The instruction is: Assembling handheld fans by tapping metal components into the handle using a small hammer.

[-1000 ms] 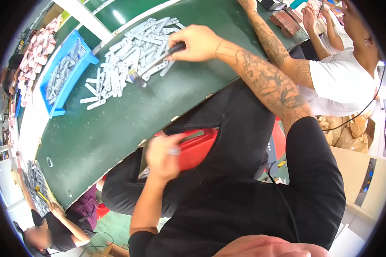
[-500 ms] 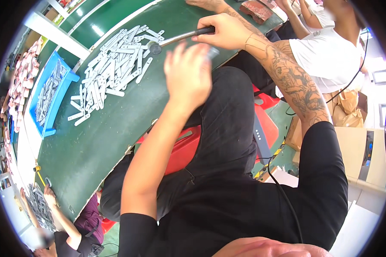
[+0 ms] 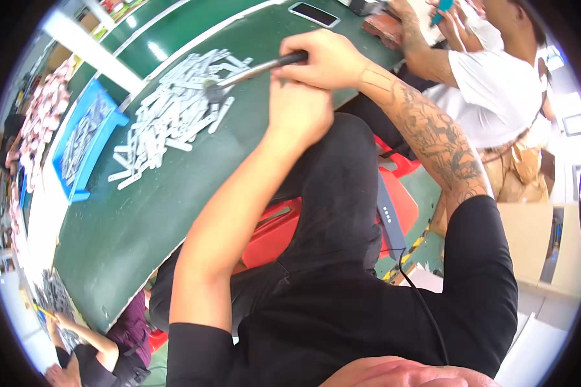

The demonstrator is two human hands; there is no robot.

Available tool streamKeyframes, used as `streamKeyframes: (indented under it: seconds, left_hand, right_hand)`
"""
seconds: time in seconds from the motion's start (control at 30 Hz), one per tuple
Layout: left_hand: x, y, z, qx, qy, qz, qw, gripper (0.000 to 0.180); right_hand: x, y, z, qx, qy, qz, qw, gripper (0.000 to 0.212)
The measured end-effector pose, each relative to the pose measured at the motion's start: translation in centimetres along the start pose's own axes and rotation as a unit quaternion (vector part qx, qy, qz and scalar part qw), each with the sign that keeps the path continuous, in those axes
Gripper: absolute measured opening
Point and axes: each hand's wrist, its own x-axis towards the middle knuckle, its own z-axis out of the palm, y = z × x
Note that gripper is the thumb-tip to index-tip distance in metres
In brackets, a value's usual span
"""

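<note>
Right hand: fingers clamped on the dark handle of a hammer. The hammer slants down to the left, its head, blurred, at the right side of the strips; whether it touches them cannot be told. Left hand: set against the underside of the right hand, above the table's near edge. Its fingertips are covered, so whether they are apart, together or closed on anything cannot be told. The strips lie loose and crossed on the green table, toward its far edge; the bin, holding more, stands at that edge, left of the heap.

Hazards, as judged: a low sweep of the hammer could scatter strips, since they are unsecured and stacked crosswise. The left fingers could be knocked or pinched — cause, their closeness to the handle. The right forearm could bump the co-worker at the table's right end, seated close by. The phone, near the far edge to the right, could be struck by a wide swing.

Count: hammer, one; bin, one; phone, one; reddish block by the right end, one; co-workers, at least three — two right, one lower left. Strips: dozens, overlapping, no exact figure obtainable.
</note>
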Motion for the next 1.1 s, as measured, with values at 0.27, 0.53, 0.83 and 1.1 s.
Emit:
streamKeyframes:
  seconds: [0.27, 0.53, 0.83, 1.1]
  left_hand:
    - [-7.9, 11.0, 6.2, -0.120, -0.070, 0.369, 0.919, 0.016]
    - [-6.7, 9.0, 1.9, -0.132, -0.010, 0.169, 0.977, 0.023]
    - [-30.5, 2.8, 2.2, -0.176, 0.096, -0.137, 0.970, 0.035]
    - [-39.3, 2.1, 0.8, -0.244, -0.255, -0.492, 0.796, 0.030]
  right_hand:
    - [-2.6, 4.1, 1.4, 0.135, 0.010, 0.082, 0.987, 0.017]
    - [-3.0, 7.2, 3.3, 0.136, -0.015, 0.074, 0.988, 0.025]
    - [-2.1, 1.5, 9.5, 0.128, -0.055, 0.009, 0.990, 0.026]
    - [-4.0, -4.1, 10.4, 0.066, -0.109, -0.021, 0.992, 0.028]
